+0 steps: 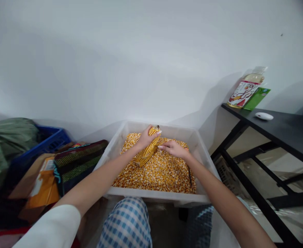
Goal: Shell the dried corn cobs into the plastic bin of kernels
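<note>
My left hand (146, 138) is wrapped round the upper part of a yellow corn cob (148, 151), which slants over a white plastic bin (204, 155). Its dark stem end points up and away from me; the lower end reaches down to the loose corn kernels (159, 175) filling the bin. Close against the cob's right side, my right hand (174, 148) has thumb and fingers pinched together. What lies between those fingertips, if anything, is too small to make out. A thin dark stick (190, 176) lies on the kernels at the right, below my right wrist.
To the right stands a black table (291, 129) bearing a bottle (247, 89), a green packet (256, 99) and a white oval object (264, 116). A blue crate (57, 137), a mesh bag (76, 163) and cardboard (29, 175) are at the left. A white wall rises behind.
</note>
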Demonstrator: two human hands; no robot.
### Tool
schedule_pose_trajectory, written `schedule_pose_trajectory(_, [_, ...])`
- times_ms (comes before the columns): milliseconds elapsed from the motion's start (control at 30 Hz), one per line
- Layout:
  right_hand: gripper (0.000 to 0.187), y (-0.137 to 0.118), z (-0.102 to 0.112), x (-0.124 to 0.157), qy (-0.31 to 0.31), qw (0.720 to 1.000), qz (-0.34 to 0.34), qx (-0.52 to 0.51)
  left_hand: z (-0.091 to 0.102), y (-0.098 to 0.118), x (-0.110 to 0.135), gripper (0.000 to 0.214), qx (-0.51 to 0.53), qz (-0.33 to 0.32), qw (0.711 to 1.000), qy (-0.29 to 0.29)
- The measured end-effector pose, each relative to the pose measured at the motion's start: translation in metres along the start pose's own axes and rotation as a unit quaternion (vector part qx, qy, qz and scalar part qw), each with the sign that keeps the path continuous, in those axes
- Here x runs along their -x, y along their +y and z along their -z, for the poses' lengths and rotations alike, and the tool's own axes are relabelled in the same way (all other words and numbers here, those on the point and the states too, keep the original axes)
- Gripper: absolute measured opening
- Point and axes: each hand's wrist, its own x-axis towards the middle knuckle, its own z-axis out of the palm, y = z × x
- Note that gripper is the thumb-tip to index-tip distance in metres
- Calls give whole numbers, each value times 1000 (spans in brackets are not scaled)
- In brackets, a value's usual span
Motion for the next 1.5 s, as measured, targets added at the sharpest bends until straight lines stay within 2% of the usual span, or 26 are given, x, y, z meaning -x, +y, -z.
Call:
schedule_pose_trajectory(300, [47, 2, 4, 2, -30, 995, -49, -85, 1, 5, 3, 35, -14, -34, 999, -16])
schedule_pose_trajectory(500, [44, 9, 6, 1, -49, 984, -72, -156, 0, 4, 1, 39, -25, -14, 999, -17])
schedule_pose_trajectory(700, [42, 12, 5, 1, -76, 963, -90, -242, -2, -4, 0, 44, 0, -1, 1000, -15])
schedule_pose_trajectory(900, [39, 12, 8, 3, -127, 930, -119, -324, -3, -3, 2, 44, -2, -6, 999, -33])
schedule_pose_trajectory(1033, [38, 14, 7, 3, -143, 920, -126, -342, -2, -4, 2, 43, -11, -23, 998, -50])
schedule_pose_trajectory(1233, [35, 16, 6, 4, -153, 907, -126, -372, -1, 0, 3, 49, -17, -10, 998, -60])
schedule_pose_trajectory(1400, [38, 18, 9, 4, -153, 916, -136, -345, -2, 2, 3, 46, -5, -17, 998, -64])
schedule_pose_trajectory(1500, [41, 13, 7, 1, -102, 949, -116, -274, -1, -4, 1, 38, 2, -10, 1000, -24])
